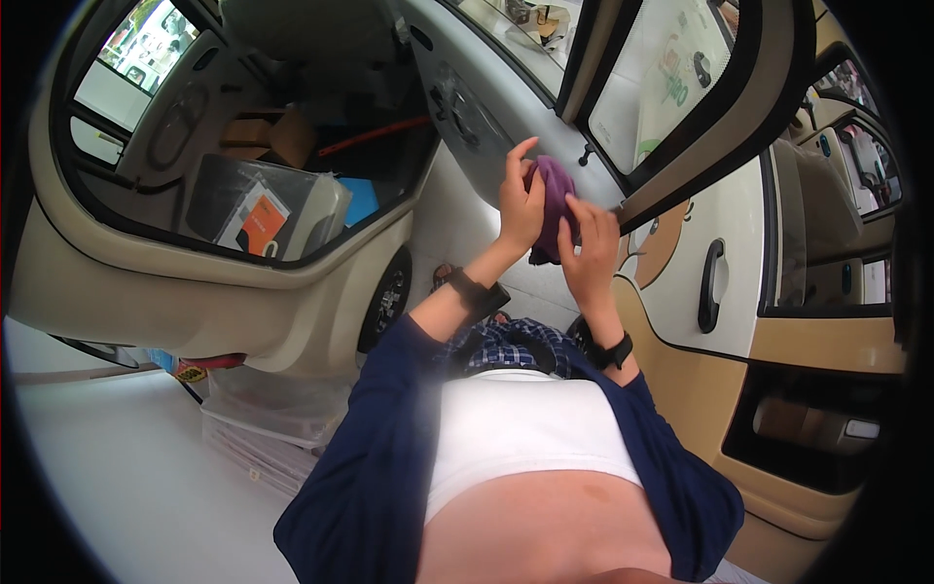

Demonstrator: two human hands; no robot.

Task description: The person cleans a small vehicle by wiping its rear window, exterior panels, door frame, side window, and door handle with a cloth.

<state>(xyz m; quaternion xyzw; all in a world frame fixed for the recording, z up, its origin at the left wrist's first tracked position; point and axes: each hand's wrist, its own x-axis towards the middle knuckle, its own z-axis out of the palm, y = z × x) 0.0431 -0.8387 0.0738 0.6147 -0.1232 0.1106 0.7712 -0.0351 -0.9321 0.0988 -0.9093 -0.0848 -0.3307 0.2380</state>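
Note:
Between my two hands is a folded purple cloth (554,191), with a darker lower edge hanging down. My left hand (522,204) grips it from the left, thumb on the cloth and forefinger raised. From the right, my right hand (589,237) touches it with the fingertips, fingers bent over its edge. Just beyond both hands is the inner panel of an opened vehicle door (474,124), whose window frame rises to the right. Parts of the cloth are covered by my fingers.
At left, the small vehicle's interior holds a cardboard box (290,137), a plastic-wrapped package (252,208) and a blue item (359,197). Another vehicle's white door with a black handle (710,285) stands close at right. Clear plastic boxes (270,431) are stacked at lower left.

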